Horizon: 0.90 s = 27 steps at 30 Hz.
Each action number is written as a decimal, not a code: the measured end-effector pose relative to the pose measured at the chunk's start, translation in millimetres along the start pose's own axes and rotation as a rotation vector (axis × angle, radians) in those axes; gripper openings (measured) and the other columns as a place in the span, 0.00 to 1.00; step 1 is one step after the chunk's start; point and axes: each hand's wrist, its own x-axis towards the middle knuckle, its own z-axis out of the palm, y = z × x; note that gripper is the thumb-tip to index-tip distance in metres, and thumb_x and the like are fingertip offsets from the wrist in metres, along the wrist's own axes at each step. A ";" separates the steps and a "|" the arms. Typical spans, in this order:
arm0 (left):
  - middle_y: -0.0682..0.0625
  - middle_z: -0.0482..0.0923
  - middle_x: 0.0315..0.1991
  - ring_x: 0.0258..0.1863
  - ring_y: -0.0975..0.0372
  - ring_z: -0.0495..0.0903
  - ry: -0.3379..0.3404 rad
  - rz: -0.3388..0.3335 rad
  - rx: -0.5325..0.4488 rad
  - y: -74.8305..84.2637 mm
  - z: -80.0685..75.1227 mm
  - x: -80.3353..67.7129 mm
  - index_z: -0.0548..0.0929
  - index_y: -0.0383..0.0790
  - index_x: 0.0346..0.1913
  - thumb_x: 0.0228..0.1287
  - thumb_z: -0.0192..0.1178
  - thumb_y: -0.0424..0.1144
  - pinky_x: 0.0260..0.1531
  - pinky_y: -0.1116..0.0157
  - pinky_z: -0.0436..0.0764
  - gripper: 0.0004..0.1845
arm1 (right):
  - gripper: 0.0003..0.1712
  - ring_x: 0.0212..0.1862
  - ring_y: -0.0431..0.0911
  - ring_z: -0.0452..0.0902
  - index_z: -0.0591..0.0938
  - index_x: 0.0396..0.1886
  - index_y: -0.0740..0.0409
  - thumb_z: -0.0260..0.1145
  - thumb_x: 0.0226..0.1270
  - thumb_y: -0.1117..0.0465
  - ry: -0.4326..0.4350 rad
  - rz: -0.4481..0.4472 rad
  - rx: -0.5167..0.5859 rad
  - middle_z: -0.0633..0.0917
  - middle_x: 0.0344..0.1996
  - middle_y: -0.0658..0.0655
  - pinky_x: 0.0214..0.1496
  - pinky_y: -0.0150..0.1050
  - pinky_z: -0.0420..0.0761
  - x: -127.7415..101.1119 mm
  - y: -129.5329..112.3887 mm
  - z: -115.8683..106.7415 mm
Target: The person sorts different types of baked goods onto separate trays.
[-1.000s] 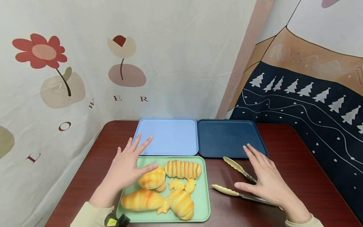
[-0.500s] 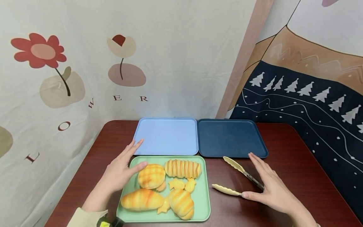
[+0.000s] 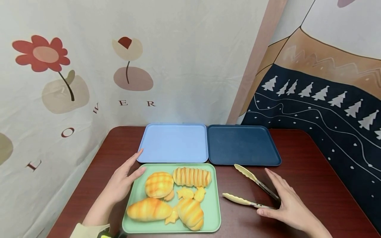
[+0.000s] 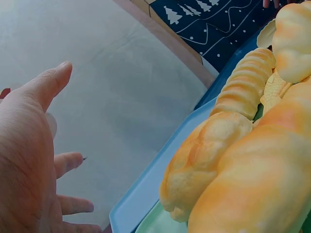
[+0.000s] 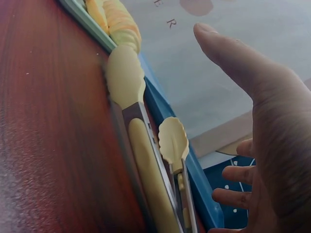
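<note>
A green tray (image 3: 212, 228) holds several bread pieces: a round bun (image 3: 159, 185), a ridged roll (image 3: 191, 177), a long loaf (image 3: 148, 210), a croissant-like roll (image 3: 190, 214) and small star- and fish-shaped pieces. My left hand (image 3: 120, 181) is at the tray's left edge, fingers extended, holding nothing; the left wrist view shows its thumb spread from the fingers. Spread tongs (image 3: 265, 191) with cream scalloped tips lie on the table right of the tray. Over their handle end my right hand (image 3: 288, 205) hovers with extended fingers, hiding that end in the head view. In the right wrist view its fingers are apart from the tongs.
Behind the green tray, a light blue tray (image 3: 175, 143) and a dark blue tray (image 3: 242, 145) stand side by side along the back of the brown table (image 3: 309, 165). Printed cloths (image 3: 190, 66) hang close behind the table.
My left hand has drawn back left and toward me, off the round bun. My right hand has shifted slightly right and nearer me, over the tongs' handles. Trays, bread and tongs stay put.
</note>
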 end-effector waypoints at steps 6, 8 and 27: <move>0.42 0.60 0.82 0.80 0.41 0.56 0.010 -0.059 -0.021 -3.6 0.3 -1.7 0.62 0.55 0.85 0.81 0.58 0.52 0.69 0.32 0.59 0.35 | 0.72 0.73 0.72 0.57 0.51 0.88 0.37 0.86 0.50 0.40 0.012 0.006 -0.017 0.61 0.78 0.67 0.58 0.78 0.64 -3.8 1.6 3.0; 0.42 0.60 0.82 0.79 0.40 0.57 0.006 -0.076 -0.024 -4.7 0.4 -2.1 0.61 0.55 0.85 0.81 0.57 0.53 0.69 0.32 0.59 0.35 | 0.71 0.73 0.70 0.58 0.52 0.88 0.39 0.86 0.51 0.39 0.010 0.015 -0.024 0.62 0.78 0.67 0.57 0.77 0.65 -4.7 1.0 3.2; 0.27 0.66 0.74 0.73 0.38 0.67 -0.047 -0.236 -0.196 -9.3 1.7 -5.5 0.56 0.48 0.86 0.85 0.47 0.54 0.60 0.33 0.72 0.35 | 0.72 0.70 0.68 0.63 0.56 0.87 0.49 0.83 0.50 0.31 -0.006 0.074 -0.084 0.66 0.73 0.67 0.55 0.78 0.69 -2.5 8.4 9.2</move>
